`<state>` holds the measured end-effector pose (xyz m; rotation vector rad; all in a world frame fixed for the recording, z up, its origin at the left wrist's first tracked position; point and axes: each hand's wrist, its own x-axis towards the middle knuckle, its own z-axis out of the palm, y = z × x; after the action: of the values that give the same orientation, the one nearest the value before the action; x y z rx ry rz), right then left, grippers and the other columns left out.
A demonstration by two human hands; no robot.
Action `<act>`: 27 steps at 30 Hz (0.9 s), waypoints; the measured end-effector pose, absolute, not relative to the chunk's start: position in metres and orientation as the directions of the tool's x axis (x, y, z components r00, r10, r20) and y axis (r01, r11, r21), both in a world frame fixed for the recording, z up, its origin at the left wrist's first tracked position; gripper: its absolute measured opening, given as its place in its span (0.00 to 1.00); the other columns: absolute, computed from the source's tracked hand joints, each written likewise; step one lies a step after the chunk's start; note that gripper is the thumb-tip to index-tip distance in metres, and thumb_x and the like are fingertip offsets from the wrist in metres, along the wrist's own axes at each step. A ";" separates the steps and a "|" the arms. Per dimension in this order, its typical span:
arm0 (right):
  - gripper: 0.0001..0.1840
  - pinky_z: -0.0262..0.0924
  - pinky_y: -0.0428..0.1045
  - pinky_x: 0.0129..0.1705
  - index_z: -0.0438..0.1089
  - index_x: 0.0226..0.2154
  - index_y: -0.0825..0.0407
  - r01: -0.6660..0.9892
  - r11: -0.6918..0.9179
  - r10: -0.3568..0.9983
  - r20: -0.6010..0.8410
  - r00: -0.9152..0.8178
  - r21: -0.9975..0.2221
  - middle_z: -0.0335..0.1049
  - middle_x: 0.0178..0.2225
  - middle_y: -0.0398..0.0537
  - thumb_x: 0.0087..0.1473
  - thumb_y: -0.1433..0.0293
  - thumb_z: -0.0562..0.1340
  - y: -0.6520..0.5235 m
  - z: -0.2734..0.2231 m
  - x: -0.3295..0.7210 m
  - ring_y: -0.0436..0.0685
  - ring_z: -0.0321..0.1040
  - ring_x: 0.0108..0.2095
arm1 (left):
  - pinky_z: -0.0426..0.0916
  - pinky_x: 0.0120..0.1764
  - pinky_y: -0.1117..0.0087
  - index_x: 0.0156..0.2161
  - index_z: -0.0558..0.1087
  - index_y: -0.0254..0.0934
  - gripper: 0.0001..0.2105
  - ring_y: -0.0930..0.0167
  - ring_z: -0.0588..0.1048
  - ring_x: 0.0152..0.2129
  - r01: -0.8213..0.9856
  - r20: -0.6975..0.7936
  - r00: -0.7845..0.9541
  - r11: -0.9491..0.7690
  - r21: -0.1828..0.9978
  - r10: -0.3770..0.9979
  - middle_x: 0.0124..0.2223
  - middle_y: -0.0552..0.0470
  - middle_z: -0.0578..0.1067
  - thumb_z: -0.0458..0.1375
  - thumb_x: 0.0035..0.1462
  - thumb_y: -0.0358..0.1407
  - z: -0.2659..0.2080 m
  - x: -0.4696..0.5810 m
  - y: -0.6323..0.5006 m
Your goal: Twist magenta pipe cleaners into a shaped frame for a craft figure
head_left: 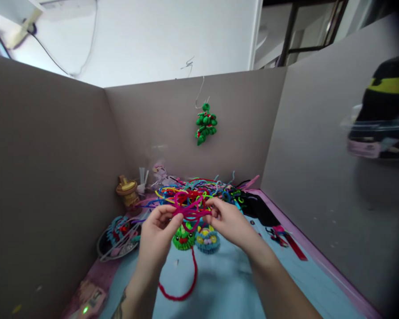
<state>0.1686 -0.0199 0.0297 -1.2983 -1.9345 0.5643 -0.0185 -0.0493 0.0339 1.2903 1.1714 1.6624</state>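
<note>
Between both hands I hold a looped tangle of magenta pipe cleaners [190,212], raised over the table. My left hand [164,226] pinches its left side between thumb and fingers. On the other side, my right hand [222,218] is closed on the right end of the loops. Beyond and below the hands sit a green fuzzy figure with eyes and red details [183,239] and a blue fuzzy figure with yellow eyes [207,240]. A red pipe cleaner [195,274] curves over the blue table covering, part of it hidden behind my left forearm.
Many coloured pipe cleaners [199,186] are heaped at the back. A bowl [115,252] with craft pieces stands left, near a small device with a green light [88,303]. A red strip [295,247] lies right. A green tree ornament [206,124] hangs on the grey partition [153,119].
</note>
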 end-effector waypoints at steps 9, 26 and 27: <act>0.06 0.48 0.43 0.25 0.66 0.23 0.53 0.644 0.319 0.947 0.208 -0.245 -0.695 0.65 0.21 0.41 0.46 0.72 0.56 0.003 0.006 0.173 0.50 0.61 0.24 | 0.65 0.25 0.76 0.31 0.70 0.34 0.11 0.75 0.70 0.21 0.090 0.225 -0.214 -0.211 0.973 0.950 0.23 0.56 0.71 0.64 0.41 0.36 0.005 -0.029 -0.025; 0.05 0.49 0.43 0.25 0.66 0.23 0.52 0.600 0.474 0.873 0.433 -0.224 -0.645 0.66 0.22 0.41 0.47 0.71 0.56 -0.018 0.031 0.175 0.48 0.59 0.23 | 0.64 0.26 0.76 0.34 0.70 0.35 0.11 0.75 0.70 0.23 0.218 0.416 -0.184 -0.375 0.901 0.891 0.26 0.55 0.72 0.62 0.45 0.38 0.042 -0.039 -0.048; 0.06 0.50 0.43 0.26 0.66 0.23 0.52 0.566 0.472 0.872 0.454 -0.184 -0.676 0.66 0.22 0.40 0.48 0.70 0.56 -0.017 0.033 0.176 0.48 0.59 0.23 | 0.64 0.26 0.76 0.34 0.70 0.35 0.11 0.75 0.70 0.23 0.216 0.414 -0.187 -0.374 0.902 0.891 0.26 0.55 0.72 0.62 0.45 0.38 0.041 -0.039 -0.046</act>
<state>0.1756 -0.0173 0.0325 -1.2048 -1.8737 0.4554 -0.0390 -0.0460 0.0406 1.5337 1.2959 1.6066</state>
